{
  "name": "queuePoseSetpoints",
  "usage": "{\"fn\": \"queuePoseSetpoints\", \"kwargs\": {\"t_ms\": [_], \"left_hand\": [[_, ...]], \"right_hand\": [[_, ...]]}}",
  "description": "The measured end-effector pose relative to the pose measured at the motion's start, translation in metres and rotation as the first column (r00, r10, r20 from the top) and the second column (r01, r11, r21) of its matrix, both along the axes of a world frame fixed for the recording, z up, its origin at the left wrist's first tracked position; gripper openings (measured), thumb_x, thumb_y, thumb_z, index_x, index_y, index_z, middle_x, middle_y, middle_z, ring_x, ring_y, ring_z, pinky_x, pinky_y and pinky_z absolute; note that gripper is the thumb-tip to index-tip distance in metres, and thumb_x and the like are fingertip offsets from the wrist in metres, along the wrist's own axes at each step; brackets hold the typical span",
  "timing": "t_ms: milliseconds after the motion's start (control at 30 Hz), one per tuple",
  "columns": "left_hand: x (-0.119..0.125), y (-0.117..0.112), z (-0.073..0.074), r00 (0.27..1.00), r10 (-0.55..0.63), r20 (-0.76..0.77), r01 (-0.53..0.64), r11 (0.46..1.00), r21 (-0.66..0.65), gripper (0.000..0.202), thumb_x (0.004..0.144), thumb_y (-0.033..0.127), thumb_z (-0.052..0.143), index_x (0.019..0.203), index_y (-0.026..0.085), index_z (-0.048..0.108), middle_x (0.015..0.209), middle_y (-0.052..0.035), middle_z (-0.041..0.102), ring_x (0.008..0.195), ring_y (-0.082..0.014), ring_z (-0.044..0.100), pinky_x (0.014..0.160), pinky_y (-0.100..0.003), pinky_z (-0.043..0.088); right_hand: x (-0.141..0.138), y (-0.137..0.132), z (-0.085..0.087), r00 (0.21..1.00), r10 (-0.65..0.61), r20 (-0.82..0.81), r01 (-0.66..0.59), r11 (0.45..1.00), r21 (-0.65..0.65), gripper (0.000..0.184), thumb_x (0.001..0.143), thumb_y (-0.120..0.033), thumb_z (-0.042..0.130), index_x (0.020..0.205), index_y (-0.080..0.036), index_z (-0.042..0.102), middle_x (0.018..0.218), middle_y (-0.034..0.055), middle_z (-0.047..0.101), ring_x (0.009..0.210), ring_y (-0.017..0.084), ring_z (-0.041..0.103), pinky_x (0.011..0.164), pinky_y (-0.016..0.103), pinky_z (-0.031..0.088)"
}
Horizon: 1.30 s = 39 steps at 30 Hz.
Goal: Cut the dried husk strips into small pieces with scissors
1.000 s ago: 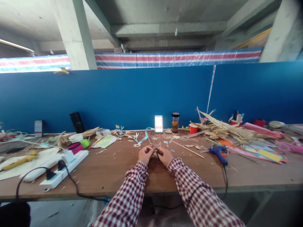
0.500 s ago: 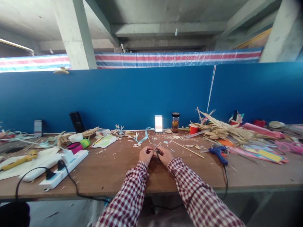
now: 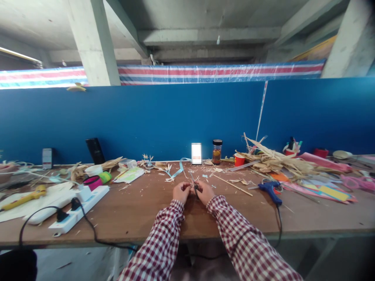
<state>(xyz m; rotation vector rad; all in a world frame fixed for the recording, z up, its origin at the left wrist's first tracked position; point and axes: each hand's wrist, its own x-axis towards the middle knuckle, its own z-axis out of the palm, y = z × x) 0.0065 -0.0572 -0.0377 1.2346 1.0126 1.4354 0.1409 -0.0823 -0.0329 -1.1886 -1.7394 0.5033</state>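
My two hands meet over the middle of the brown table [image 3: 140,218], both in red-and-white checked sleeves. My right hand [image 3: 204,192] is closed on small dark scissors [image 3: 193,183], whose blades point up and away. My left hand [image 3: 181,192] is pinched shut just left of the blades on a small piece I cannot make out. Straw scraps [image 3: 202,171] lie on the table beyond the hands, and a pale blue ribbon [image 3: 178,171] curls behind them.
A white power strip [image 3: 79,208] with a black plug and cable lies at the left. A blue glue gun [image 3: 271,189] rests at the right beside a pile of dry straw husks [image 3: 275,160]. A jar [image 3: 216,151], red cup [image 3: 239,159] and phone [image 3: 196,153] stand against the blue partition.
The hands stay together at the same spot, with only slight shifts of the fingers and the scissors. At the far left edge, a co-worker's things have moved a little.
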Motion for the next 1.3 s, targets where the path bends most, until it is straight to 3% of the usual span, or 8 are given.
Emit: {"fn": "queuePoseSetpoints", "kwargs": {"t_ms": [233, 433, 633, 867, 1300], "left_hand": [[0.000, -0.005, 0.009, 0.997, -0.027, 0.073, 0.030, 0.999, -0.041, 0.019, 0.060, 0.016, 0.068, 0.075, 0.015, 0.056, 0.059, -0.0024, 0.067, 0.055, -0.0144, 0.063, 0.050, -0.023, 0.049], [0.003, -0.007, 0.011, 0.998, -0.029, 0.058, 0.033, 0.998, -0.060, 0.013, 0.055, 0.011, 0.070, 0.062, 0.014, 0.060, 0.052, -0.0015, 0.064, 0.048, -0.0133, 0.060, 0.047, -0.022, 0.047], [0.000, -0.004, 0.007, 0.997, 0.012, 0.076, -0.010, 0.999, -0.034, 0.010, 0.052, 0.010, 0.070, 0.060, 0.014, 0.065, 0.054, -0.0010, 0.064, 0.050, -0.0111, 0.058, 0.049, -0.019, 0.045], [-0.003, 0.003, 0.002, 0.980, 0.014, 0.198, 0.000, 0.997, -0.074, 0.022, 0.052, 0.021, 0.073, 0.071, 0.012, 0.066, 0.059, -0.0021, 0.065, 0.047, -0.0090, 0.055, 0.045, -0.019, 0.045], [-0.008, -0.009, 0.018, 0.924, 0.037, 0.379, 0.039, 0.981, -0.191, 0.023, 0.054, 0.019, 0.074, 0.073, 0.012, 0.063, 0.064, -0.0023, 0.064, 0.050, -0.0069, 0.056, 0.045, -0.016, 0.047]], "right_hand": [[-0.002, -0.002, 0.002, 0.999, 0.047, 0.017, -0.047, 0.999, -0.012, 0.030, 0.074, -0.032, 0.055, 0.102, -0.021, 0.058, 0.081, 0.0029, 0.068, 0.072, 0.019, 0.062, 0.066, 0.029, 0.048], [-0.003, -0.007, 0.006, 0.998, 0.058, 0.032, -0.058, 0.998, 0.002, 0.030, 0.075, -0.030, 0.054, 0.103, -0.022, 0.058, 0.079, 0.0014, 0.067, 0.069, 0.017, 0.061, 0.063, 0.028, 0.047], [-0.004, -0.008, 0.009, 0.998, 0.060, 0.037, -0.061, 0.998, 0.022, 0.031, 0.076, -0.029, 0.053, 0.106, -0.024, 0.056, 0.081, 0.0002, 0.067, 0.070, 0.016, 0.061, 0.064, 0.026, 0.047], [0.000, -0.002, 0.003, 0.998, -0.042, 0.052, 0.041, 0.999, 0.021, 0.033, 0.075, -0.030, 0.053, 0.106, -0.020, 0.055, 0.085, 0.0054, 0.066, 0.076, 0.020, 0.060, 0.069, 0.031, 0.046], [-0.004, -0.011, 0.009, 0.985, 0.022, 0.171, -0.024, 1.000, 0.014, 0.028, 0.075, -0.038, 0.052, 0.094, -0.020, 0.061, 0.071, 0.0022, 0.063, 0.063, 0.017, 0.056, 0.057, 0.026, 0.041]]}}
